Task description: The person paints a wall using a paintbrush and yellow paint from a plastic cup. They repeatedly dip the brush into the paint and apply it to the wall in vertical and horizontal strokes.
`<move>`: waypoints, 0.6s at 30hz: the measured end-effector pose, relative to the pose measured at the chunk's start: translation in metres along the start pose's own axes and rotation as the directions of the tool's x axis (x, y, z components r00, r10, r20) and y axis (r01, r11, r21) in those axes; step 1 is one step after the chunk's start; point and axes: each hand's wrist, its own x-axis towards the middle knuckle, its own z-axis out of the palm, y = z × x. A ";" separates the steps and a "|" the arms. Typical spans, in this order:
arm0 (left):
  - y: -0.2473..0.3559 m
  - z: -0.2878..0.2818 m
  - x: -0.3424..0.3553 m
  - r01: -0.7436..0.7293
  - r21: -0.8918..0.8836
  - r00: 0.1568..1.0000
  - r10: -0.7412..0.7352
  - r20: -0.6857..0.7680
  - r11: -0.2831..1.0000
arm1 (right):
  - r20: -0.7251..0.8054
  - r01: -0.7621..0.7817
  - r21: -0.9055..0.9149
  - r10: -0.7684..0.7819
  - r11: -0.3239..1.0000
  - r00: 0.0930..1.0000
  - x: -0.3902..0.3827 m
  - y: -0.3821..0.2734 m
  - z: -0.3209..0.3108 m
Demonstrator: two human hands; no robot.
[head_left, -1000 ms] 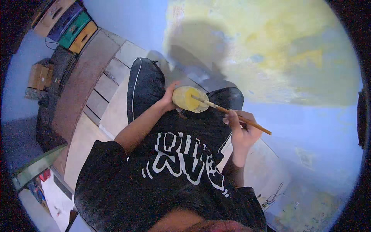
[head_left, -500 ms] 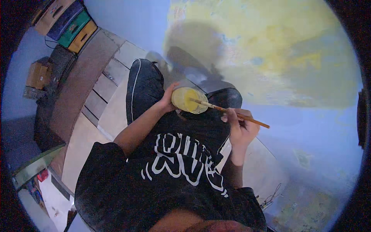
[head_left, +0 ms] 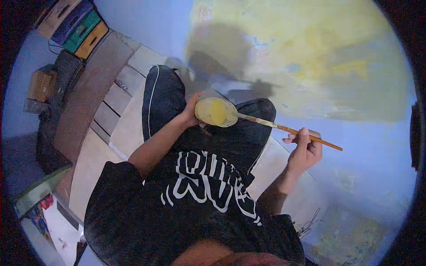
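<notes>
A round, pale, translucent-looking container (head_left: 202,111) was near the middle of the frame, above the person's lap, with smooth yellow paint (head_left: 218,111) inside it. The bare left hand (head_left: 191,111) was directly at its left side, grasping it by the wall; part of that grip was hidden behind the container. The bare right hand (head_left: 306,148) was right of centre in the frame, well apart from the container and lower than it, pinching a slender paintbrush with an orange-brown wooden handle (head_left: 290,130) between thumb and fingers. The brush slanted across the gap between the hand and the container: its pale tip lay at the container's right rim, though whether it touched the rim could not be told, and its bare end stuck out past the hand toward the right of the frame. Black trousers with white piping (head_left: 162,95) showed bent knees on both sides of the container, and a loose black shirt with white lettering (head_left: 133,213) filled the lower middle. A pale blue wall with a blotchy yellow painted patch (head_left: 319,53) spread over the upper right, while a stack of multicoloured drawers (head_left: 80,33) stood in the upper left.
</notes>
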 end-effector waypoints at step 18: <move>0.001 0.002 0.003 0.009 -0.024 0.996 -0.011 -0.083 1.000 | 0.030 0.078 -0.033 -0.077 0.996 0.997 0.013 -0.009 -0.027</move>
